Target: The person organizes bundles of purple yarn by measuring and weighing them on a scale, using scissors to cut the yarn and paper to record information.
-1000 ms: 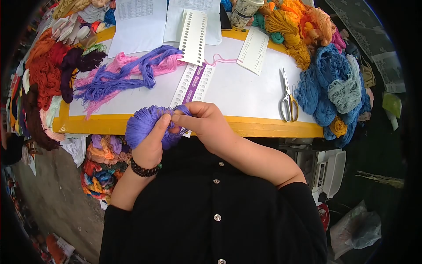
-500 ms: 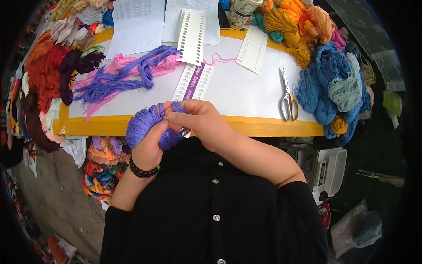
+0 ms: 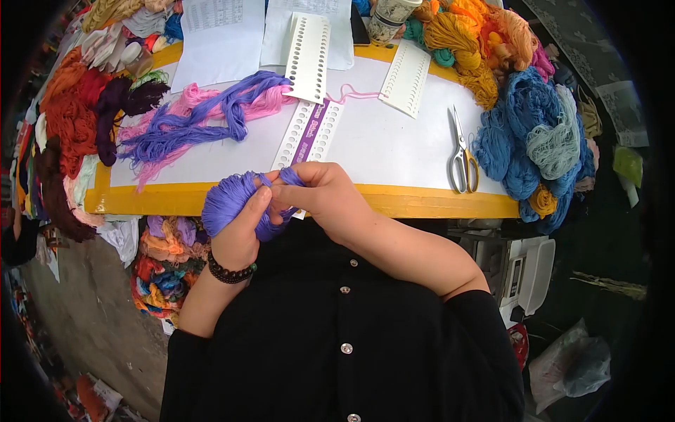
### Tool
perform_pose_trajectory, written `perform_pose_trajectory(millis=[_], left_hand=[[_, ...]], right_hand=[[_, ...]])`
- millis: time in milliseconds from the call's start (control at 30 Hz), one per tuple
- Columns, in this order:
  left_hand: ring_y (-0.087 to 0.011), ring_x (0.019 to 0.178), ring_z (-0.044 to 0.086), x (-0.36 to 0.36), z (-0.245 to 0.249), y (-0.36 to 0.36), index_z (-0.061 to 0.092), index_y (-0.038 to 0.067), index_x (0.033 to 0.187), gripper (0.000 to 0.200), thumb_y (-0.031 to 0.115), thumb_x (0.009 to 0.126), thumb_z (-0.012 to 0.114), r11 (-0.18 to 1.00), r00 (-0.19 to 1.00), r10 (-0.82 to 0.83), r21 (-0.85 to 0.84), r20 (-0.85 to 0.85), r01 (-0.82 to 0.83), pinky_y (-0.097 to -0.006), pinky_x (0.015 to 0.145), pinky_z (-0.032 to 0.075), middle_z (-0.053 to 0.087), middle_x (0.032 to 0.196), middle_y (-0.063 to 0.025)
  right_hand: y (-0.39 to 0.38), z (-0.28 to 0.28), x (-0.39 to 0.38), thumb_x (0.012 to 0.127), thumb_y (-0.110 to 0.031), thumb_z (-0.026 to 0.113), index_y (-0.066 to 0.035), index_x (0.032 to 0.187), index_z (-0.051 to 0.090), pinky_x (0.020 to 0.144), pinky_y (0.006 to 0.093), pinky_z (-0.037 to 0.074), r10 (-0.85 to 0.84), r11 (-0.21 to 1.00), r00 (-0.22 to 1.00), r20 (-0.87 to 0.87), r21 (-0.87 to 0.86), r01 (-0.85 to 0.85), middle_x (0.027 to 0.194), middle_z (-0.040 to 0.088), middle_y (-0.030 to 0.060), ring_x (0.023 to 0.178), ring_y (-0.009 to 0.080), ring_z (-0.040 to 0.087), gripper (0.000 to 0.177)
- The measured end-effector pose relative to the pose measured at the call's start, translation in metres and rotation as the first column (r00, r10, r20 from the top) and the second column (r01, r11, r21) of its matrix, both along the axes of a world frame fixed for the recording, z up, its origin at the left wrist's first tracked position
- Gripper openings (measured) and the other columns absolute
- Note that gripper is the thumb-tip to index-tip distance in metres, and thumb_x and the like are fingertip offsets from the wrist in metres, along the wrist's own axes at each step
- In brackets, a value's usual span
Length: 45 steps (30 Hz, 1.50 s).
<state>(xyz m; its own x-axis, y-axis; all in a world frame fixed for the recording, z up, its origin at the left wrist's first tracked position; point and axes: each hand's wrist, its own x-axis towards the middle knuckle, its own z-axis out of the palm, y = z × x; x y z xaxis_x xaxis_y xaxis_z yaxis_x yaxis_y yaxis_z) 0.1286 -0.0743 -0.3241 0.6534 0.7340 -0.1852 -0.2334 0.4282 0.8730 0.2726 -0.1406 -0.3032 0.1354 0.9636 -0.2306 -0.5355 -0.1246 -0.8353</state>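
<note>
A bundle of purple-blue embroidery thread (image 3: 228,202) is gripped in my left hand (image 3: 239,232), thumb pressed on top, at the table's front edge. Strands of the same thread are pinched by my right hand (image 3: 320,191), whose fingers meet the left ones; the exact pinch is partly hidden. Just beyond the hands lies a white card with holes and a purple printed band (image 3: 304,137). A plain white punched card (image 3: 307,60) overlaps its far end. To the left spread loose purple and pink skeins (image 3: 211,116).
Scissors (image 3: 462,158) lie at the right of the table. Another punched card (image 3: 406,79) has pink thread running to it. Blue skeins (image 3: 524,133), orange skeins (image 3: 457,42) and red skeins (image 3: 70,133) crowd the sides. Printed sheets (image 3: 219,42) and a cup (image 3: 389,20) stand at the back.
The fingers of both hands have shifted slightly around the purple-blue bundle, and the strands at the right hand sit a little differently. Things on the table stay put.
</note>
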Motion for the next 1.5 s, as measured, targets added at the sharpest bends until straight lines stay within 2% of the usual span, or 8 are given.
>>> perform_pose_trajectory(millis=[300,400,700,933,1000,1100,1200,1500], left_hand=[[-0.0091,0.069,0.057,-0.002,-0.001,0.001,0.059,-0.001,0.112,0.027,0.020,0.096,0.054,0.999,0.996,0.041,-0.025,-0.074,-0.043,-0.0219,0.064,0.046,0.065,0.085,-0.0059],[-0.0084,0.069,0.057,0.001,0.000,-0.002,0.059,-0.001,0.113,0.028,0.020,0.097,0.053,0.999,0.996,0.041,-0.017,-0.083,-0.043,-0.0212,0.065,0.046,0.065,0.085,-0.0054],[-0.0078,0.071,0.056,0.000,-0.003,-0.002,0.060,-0.001,0.113,0.027,0.019,0.098,0.051,0.994,0.993,0.034,0.104,-0.112,-0.023,-0.0215,0.066,0.046,0.062,0.086,-0.0022],[-0.0162,0.081,0.062,-0.001,0.000,0.004,0.057,-0.003,0.115,0.029,0.019,0.097,0.050,0.971,0.988,0.156,-0.183,-0.008,-0.155,-0.0286,0.080,0.048,0.066,0.090,-0.0102],[-0.0192,0.087,0.063,-0.008,-0.004,0.009,0.054,-0.005,0.118,0.031,0.016,0.096,0.050,0.993,0.996,0.062,-0.107,0.058,-0.055,-0.0312,0.085,0.047,0.067,0.091,-0.0130],[-0.0166,0.087,0.062,-0.006,0.001,0.007,0.048,-0.007,0.127,0.039,0.006,0.091,0.051,0.990,0.974,-0.140,0.010,0.176,0.140,-0.0293,0.086,0.047,0.066,0.093,-0.0116],[-0.0139,0.086,0.061,0.004,0.006,-0.003,0.048,-0.007,0.128,0.040,0.003,0.090,0.052,0.997,1.000,0.001,0.072,0.013,-0.002,-0.0271,0.084,0.047,0.064,0.099,-0.0088],[-0.0103,0.080,0.058,-0.002,0.002,0.001,0.049,-0.003,0.130,0.041,0.004,0.090,0.055,0.979,0.992,-0.119,0.160,-0.050,0.125,-0.0229,0.074,0.048,0.063,0.103,-0.0054]], right_hand=[[-0.003,0.005,0.004,0.087,-0.010,0.062,0.002,0.080,0.065,0.066,0.0257,0.047,-0.186,0.974,0.982,0.040,-0.124,0.190,0.071,0.063,0.0067,0.068,0.0121,0.059,0.015],[-0.003,0.008,0.003,0.087,-0.011,0.063,0.004,0.092,0.066,0.069,0.0240,0.046,-0.097,0.993,0.986,-0.138,-0.086,0.086,0.072,0.062,0.0043,0.071,0.0120,0.057,0.016],[-0.001,-0.007,0.000,0.087,-0.008,0.063,0.005,0.090,0.066,0.067,0.0259,0.047,0.039,0.998,0.986,0.164,-0.059,-0.030,0.077,0.064,0.0074,0.072,0.0132,0.060,0.013],[0.002,0.001,0.009,0.088,-0.013,0.060,-0.003,0.088,0.063,0.079,0.0276,0.045,-0.158,0.987,0.948,-0.276,-0.053,0.149,0.078,0.065,0.0035,0.077,0.0137,0.060,0.011],[0.002,0.001,0.012,0.089,-0.016,0.059,-0.004,0.089,0.061,0.072,0.0253,0.043,-0.185,0.983,0.910,-0.370,-0.081,0.167,0.072,0.061,0.0023,0.070,0.0130,0.056,0.012],[0.002,0.006,0.009,0.088,-0.018,0.062,-0.003,0.086,0.064,0.058,0.0224,0.033,-0.018,0.991,0.992,-0.126,-0.132,0.001,0.064,0.054,-0.0003,0.059,0.0079,0.045,0.015],[0.003,0.002,0.000,0.086,-0.012,0.065,-0.002,0.082,0.065,0.055,0.0213,0.035,0.042,0.994,0.994,0.099,-0.106,-0.031,0.064,0.057,0.0011,0.059,0.0069,0.048,0.011],[0.001,-0.002,0.000,0.087,-0.007,0.062,0.001,0.085,0.064,0.056,0.0242,0.043,0.037,0.996,0.998,0.046,-0.086,-0.033,0.068,0.061,0.0053,0.058,0.0136,0.057,0.008]])
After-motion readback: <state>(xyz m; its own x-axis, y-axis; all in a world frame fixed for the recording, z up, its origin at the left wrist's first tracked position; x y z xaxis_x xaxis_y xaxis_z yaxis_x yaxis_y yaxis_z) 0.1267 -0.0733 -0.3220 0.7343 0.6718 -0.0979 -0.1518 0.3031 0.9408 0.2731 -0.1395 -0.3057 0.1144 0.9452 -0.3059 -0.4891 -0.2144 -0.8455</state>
